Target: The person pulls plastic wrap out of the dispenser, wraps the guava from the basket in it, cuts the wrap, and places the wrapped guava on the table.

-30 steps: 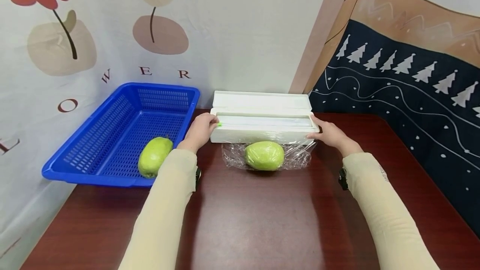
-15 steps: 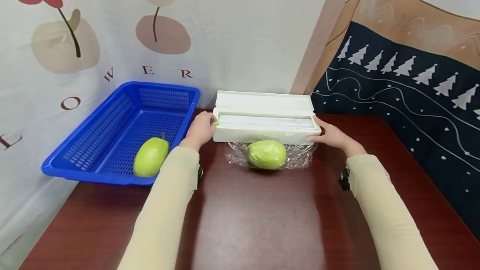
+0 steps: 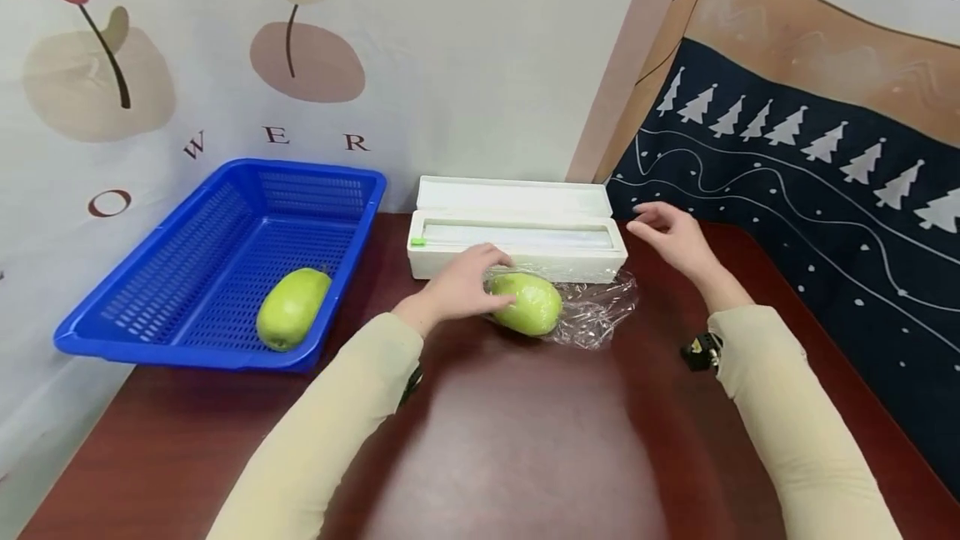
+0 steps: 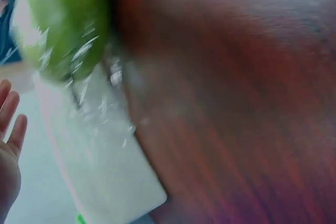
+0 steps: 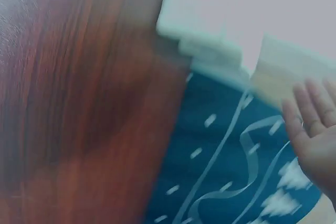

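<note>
A green oval fruit wrapped in clear cling film lies on the table in front of the white cling film box. My left hand is at the fruit's left side, thumb and fingers spread and relaxed, overlapping its edge in the head view. In the left wrist view that hand shows loose fingers beside the box and the film-covered fruit. Off the box's right end, my right hand hangs in the air with relaxed fingers, holding nothing. The box lid stands raised at the back.
A blue plastic basket stands at the left with another green fruit inside. A bright green slider sits at the box's left end. Printed cloth hangs behind the dark red wooden table.
Both hands have let go of the box ends. My left hand has moved right and nearer, to the wrapped fruit; my right hand has lifted up and away to the right.
</note>
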Demonstrator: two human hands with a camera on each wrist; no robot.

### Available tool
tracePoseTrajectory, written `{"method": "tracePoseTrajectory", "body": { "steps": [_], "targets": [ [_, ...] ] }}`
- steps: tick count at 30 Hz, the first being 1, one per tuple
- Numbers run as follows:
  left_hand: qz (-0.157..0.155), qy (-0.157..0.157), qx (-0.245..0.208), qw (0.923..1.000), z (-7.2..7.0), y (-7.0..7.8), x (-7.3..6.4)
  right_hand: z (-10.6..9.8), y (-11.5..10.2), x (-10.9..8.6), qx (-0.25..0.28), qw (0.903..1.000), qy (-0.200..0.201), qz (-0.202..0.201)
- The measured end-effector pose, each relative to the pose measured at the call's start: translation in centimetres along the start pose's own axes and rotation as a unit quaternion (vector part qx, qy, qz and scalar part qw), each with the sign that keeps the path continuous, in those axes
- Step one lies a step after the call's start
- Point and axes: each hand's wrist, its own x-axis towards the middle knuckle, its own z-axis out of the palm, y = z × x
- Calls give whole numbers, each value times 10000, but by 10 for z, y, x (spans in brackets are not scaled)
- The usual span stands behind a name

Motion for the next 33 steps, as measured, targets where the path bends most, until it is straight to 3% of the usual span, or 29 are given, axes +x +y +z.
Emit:
{"method": "tracePoseTrajectory", "body": {
  "steps": [2,3,6,9,12,17,24,28,33],
  "targets": [
    [208,-291,366,9987,8,0,-2,14,-15,-8,-176,9984,39,-528],
    [315,-356,521,9975,13,-2,-3,23,-23,-13,-226,9964,-136,-808],
    [432,-400,867,9945,22,-8,-5,53,-40,-31,-563,9825,-1054,-1431],
    [365,-230,848,9955,29,-13,-6,80,-46,-47,-1040,9614,-1765,-1837],
    [296,-84,630,9975,32,-14,-6,99,-45,-55,-1315,9546,-1732,-2033],
    [191,-102,259,9994,31,-10,-3,110,-44,-57,-1491,9573,-1397,-2044],
    [-221,-418,-278,9985,25,-3,-1,112,-50,-56,-2016,9505,-1272,-1995],
    [-486,-650,-680,9944,24,-1,-1,110,-52,-54,-2170,9483,-1357,-1879],
    [-639,-976,-1220,9856,21,-3,3,105,-52,-52,-1863,9549,-1668,-1601]
  ]
}}
